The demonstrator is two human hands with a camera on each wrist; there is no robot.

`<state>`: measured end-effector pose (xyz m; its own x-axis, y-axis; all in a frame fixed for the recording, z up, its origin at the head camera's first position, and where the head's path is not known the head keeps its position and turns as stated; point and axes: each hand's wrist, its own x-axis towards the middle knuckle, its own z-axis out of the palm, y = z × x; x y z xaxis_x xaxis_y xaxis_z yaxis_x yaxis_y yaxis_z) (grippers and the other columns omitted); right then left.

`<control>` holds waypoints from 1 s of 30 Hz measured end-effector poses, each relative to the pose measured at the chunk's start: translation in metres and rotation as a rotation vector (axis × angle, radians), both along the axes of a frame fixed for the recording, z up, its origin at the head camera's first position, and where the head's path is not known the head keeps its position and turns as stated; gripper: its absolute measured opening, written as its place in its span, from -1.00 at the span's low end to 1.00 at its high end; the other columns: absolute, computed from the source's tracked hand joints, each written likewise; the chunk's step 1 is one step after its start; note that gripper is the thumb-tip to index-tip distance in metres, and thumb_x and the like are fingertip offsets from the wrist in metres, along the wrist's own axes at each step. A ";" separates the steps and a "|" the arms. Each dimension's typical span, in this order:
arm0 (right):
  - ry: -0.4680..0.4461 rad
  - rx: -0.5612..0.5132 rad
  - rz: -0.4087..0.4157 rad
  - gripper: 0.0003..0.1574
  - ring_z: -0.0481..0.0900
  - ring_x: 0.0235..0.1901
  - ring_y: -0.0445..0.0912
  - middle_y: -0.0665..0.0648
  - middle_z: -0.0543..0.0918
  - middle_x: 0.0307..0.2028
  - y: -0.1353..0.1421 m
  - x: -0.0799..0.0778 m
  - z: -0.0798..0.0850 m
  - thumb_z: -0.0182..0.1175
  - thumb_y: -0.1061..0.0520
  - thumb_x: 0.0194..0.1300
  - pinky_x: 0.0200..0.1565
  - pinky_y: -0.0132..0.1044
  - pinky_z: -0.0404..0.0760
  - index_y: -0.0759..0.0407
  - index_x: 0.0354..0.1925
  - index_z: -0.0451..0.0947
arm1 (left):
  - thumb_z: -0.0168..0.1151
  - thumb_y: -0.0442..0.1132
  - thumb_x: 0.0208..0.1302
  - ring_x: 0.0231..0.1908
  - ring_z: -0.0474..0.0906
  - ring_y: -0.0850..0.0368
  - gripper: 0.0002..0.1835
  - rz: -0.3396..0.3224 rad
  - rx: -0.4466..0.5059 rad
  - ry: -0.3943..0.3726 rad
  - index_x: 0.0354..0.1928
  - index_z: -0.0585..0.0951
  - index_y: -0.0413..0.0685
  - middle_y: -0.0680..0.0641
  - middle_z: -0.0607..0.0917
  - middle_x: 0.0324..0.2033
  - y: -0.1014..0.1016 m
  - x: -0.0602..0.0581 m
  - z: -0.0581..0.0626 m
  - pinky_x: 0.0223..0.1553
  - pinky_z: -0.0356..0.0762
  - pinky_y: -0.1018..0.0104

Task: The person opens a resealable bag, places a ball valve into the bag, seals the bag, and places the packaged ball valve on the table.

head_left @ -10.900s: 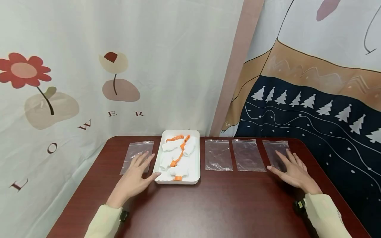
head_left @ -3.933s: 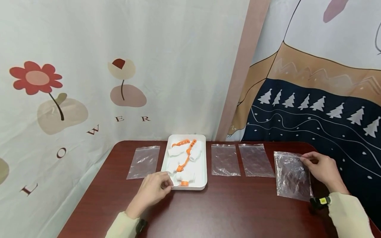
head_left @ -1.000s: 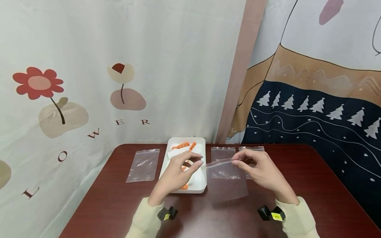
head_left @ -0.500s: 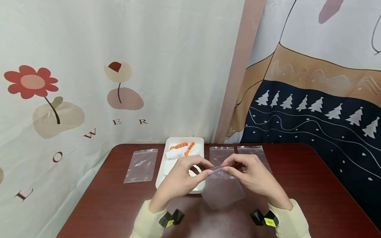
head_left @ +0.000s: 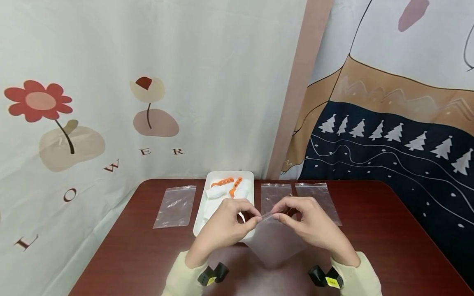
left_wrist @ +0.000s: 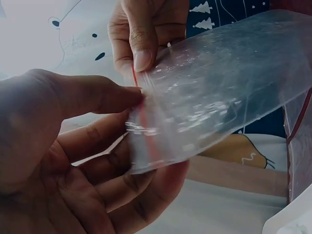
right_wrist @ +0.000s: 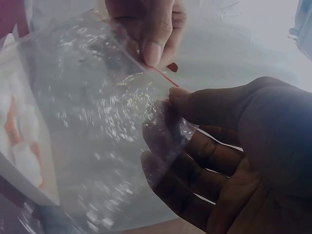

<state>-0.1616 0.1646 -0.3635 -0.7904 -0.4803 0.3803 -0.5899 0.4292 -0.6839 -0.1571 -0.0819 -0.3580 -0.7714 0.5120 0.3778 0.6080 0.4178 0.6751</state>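
Observation:
A clear zip bag [left_wrist: 209, 83] with a red line along its seal hangs between both hands, over the near right side of the tray. My left hand [head_left: 230, 222] pinches its top edge between thumb and fingers. Close beside it, my right hand [head_left: 309, 220] pinches the same edge, as the right wrist view also shows. The bag's body [head_left: 275, 246] droops toward the table. Behind the left hand stands a white tray [head_left: 201, 218] with white pieces [head_left: 216, 192] and orange perforated strips [head_left: 224, 181]; its near part is hidden by that hand.
A flat zip bag [head_left: 175, 207] lies left of the tray. Two more, a nearer one [head_left: 275, 191] and a farther-right one [head_left: 322, 197], lie to its right, partly behind the right hand. The brown table [head_left: 389, 238] ends at a curtain [head_left: 222, 82] behind.
Earlier, the right hand lifted this bag from the table's right side and brought it to the middle. The left hand came over from the tray to pinch it; both hands have since drawn closer together.

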 end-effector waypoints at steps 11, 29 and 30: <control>0.052 0.021 -0.033 -0.74 0.55 -0.41 -0.31 -0.20 0.71 -0.37 -0.004 -0.002 0.002 0.42 0.25 0.27 -0.39 -0.42 0.59 -0.12 -0.17 0.72 | 0.27 -0.38 0.27 -0.47 0.57 0.35 -0.83 0.027 -0.009 -0.234 -0.35 0.78 0.03 0.11 0.73 -0.49 -0.001 -0.002 -0.002 -0.43 0.55 0.47; 0.109 0.011 -0.145 -0.79 0.55 -0.45 -0.31 -0.25 0.64 -0.42 -0.005 0.013 0.011 0.46 0.15 0.25 -0.40 -0.39 0.62 -0.17 -0.23 0.67 | 0.40 -0.21 0.28 -0.51 0.52 0.31 -0.91 0.066 0.122 -0.371 -0.40 0.74 0.06 0.10 0.68 -0.50 0.005 -0.001 0.000 -0.41 0.53 0.46; 0.100 0.013 -0.134 -0.81 0.54 -0.45 -0.31 -0.25 0.63 -0.43 -0.007 0.014 0.011 0.45 0.12 0.26 -0.41 -0.38 0.62 -0.18 -0.23 0.67 | 0.40 -0.20 0.29 -0.51 0.53 0.31 -0.91 0.070 0.130 -0.375 -0.40 0.74 0.05 0.10 0.68 -0.50 0.006 -0.001 -0.001 -0.40 0.54 0.46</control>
